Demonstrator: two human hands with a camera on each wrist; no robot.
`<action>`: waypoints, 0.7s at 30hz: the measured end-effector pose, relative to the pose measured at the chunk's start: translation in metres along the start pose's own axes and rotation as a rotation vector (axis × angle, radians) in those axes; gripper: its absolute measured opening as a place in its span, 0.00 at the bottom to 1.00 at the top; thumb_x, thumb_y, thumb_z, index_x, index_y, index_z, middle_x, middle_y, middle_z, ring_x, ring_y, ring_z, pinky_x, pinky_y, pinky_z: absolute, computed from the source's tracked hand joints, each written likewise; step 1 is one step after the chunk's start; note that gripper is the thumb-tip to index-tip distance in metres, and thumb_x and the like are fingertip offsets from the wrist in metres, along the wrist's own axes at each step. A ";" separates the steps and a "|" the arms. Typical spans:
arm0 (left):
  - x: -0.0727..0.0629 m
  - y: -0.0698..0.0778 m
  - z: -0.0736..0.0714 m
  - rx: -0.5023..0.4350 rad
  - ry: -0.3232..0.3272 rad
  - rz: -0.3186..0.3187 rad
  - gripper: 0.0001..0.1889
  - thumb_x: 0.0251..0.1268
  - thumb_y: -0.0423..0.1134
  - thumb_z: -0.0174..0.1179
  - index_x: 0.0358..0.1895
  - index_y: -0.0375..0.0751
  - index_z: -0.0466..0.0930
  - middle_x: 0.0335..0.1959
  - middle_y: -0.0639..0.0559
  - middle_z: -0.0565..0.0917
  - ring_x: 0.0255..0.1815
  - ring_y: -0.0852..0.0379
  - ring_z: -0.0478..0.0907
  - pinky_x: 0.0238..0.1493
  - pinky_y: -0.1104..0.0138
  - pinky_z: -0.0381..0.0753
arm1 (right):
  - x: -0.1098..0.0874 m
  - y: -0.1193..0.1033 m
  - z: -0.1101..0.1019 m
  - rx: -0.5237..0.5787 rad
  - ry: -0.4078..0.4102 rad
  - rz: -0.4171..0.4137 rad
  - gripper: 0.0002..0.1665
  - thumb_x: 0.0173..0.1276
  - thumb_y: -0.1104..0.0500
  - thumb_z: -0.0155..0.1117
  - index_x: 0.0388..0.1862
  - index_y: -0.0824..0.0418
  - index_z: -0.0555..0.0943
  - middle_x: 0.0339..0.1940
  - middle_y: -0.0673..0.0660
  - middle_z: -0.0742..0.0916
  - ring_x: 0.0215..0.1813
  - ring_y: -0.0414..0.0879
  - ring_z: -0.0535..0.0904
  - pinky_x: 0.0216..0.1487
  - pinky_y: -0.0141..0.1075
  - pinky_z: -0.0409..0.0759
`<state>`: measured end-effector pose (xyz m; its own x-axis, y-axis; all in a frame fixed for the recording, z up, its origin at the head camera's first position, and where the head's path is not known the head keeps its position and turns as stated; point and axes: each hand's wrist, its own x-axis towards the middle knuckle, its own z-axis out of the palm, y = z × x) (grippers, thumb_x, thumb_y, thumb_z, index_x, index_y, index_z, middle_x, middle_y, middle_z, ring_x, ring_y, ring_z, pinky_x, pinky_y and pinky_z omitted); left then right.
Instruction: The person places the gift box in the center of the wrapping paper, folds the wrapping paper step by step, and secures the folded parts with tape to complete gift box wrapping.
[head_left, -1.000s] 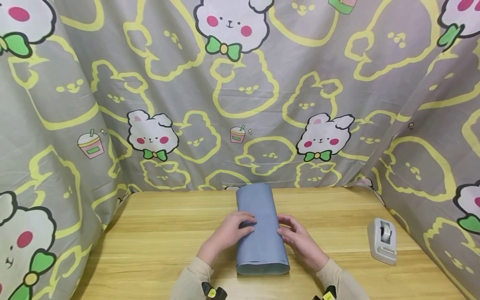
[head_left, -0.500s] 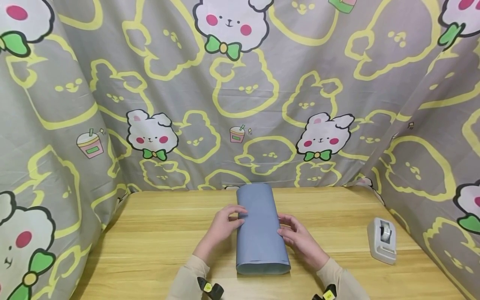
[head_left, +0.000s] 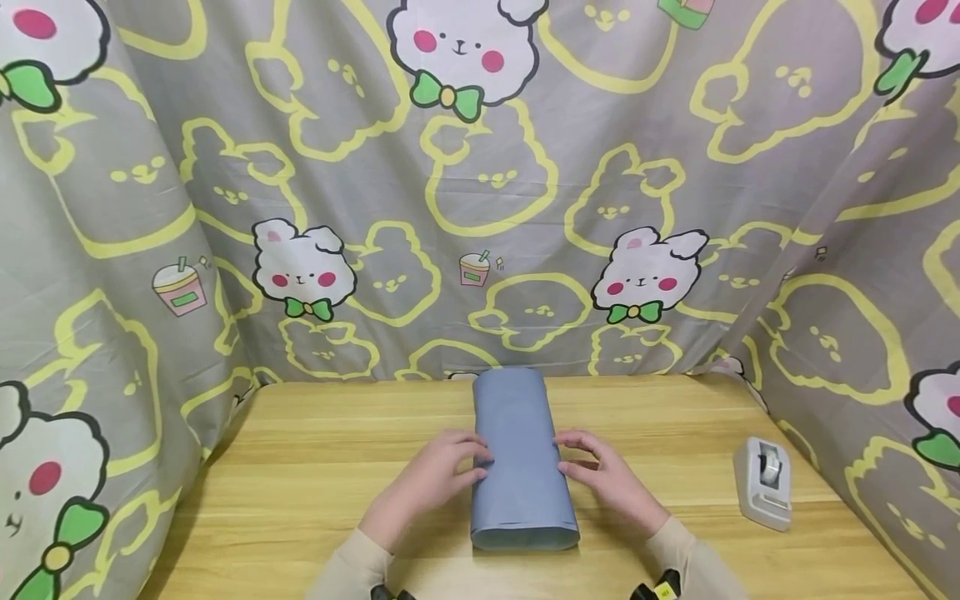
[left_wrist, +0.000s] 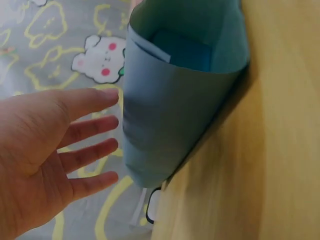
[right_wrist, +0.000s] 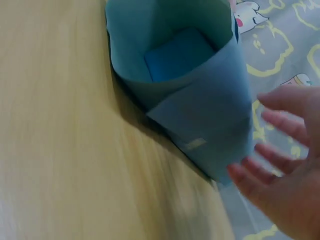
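A blue-grey paper tube, flattened to an oval, (head_left: 521,458) lies lengthwise on a light wood-grain table (head_left: 337,442), its far end at the back edge and its open mouth facing the person. The bare left hand (head_left: 442,475) is beside the tube's left side and the bare right hand (head_left: 611,479) beside its right; the fingers of both are spread, relaxed and clamped on nothing. The left fingertips look just clear of the paper in the left wrist view; whether the right ones touch it, I cannot tell.

Both wrist views look into the mouth, which the head view shows only as a narrow opening. The inner wall is greenish, and deep inside is a darker blue four-sided patch (right_wrist: 180,55); whether it is a separate thing or the far opening, I cannot tell. Only the right wrist view shows a small pale strip (right_wrist: 195,144) on the tube's side, low down near the table. Only the head view shows the grey plastic tape dispenser with a clear roll (head_left: 767,500), near the table's right edge.

One second ago the left fingers lay over the tube's top; now they are at its left side. The tube has hardly moved.
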<state>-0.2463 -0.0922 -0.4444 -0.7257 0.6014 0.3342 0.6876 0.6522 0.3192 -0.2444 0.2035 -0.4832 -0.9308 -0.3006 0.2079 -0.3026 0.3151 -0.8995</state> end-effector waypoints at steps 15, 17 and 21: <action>-0.013 0.011 -0.001 0.040 -0.085 0.194 0.08 0.65 0.37 0.62 0.44 0.48 0.87 0.55 0.51 0.83 0.61 0.52 0.78 0.65 0.60 0.76 | -0.015 -0.010 0.000 -0.389 -0.072 -0.561 0.19 0.66 0.69 0.62 0.50 0.48 0.84 0.61 0.56 0.81 0.67 0.49 0.72 0.71 0.26 0.65; -0.011 0.012 0.002 0.013 -0.080 0.124 0.08 0.67 0.40 0.62 0.45 0.48 0.86 0.56 0.52 0.83 0.61 0.53 0.78 0.66 0.59 0.75 | -0.014 -0.010 0.004 -0.373 -0.049 -0.473 0.15 0.69 0.63 0.62 0.51 0.47 0.83 0.59 0.52 0.81 0.64 0.48 0.74 0.67 0.30 0.70; -0.005 0.012 0.012 0.004 -0.029 0.014 0.10 0.66 0.45 0.62 0.46 0.49 0.84 0.57 0.53 0.81 0.60 0.54 0.75 0.64 0.58 0.76 | -0.007 -0.010 0.014 -0.399 -0.001 -0.351 0.15 0.66 0.53 0.67 0.52 0.45 0.81 0.57 0.47 0.80 0.62 0.45 0.72 0.61 0.42 0.74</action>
<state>-0.2342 -0.0817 -0.4533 -0.7168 0.6233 0.3127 0.6973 0.6455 0.3117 -0.2316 0.1898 -0.4807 -0.7595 -0.4501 0.4696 -0.6504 0.5136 -0.5597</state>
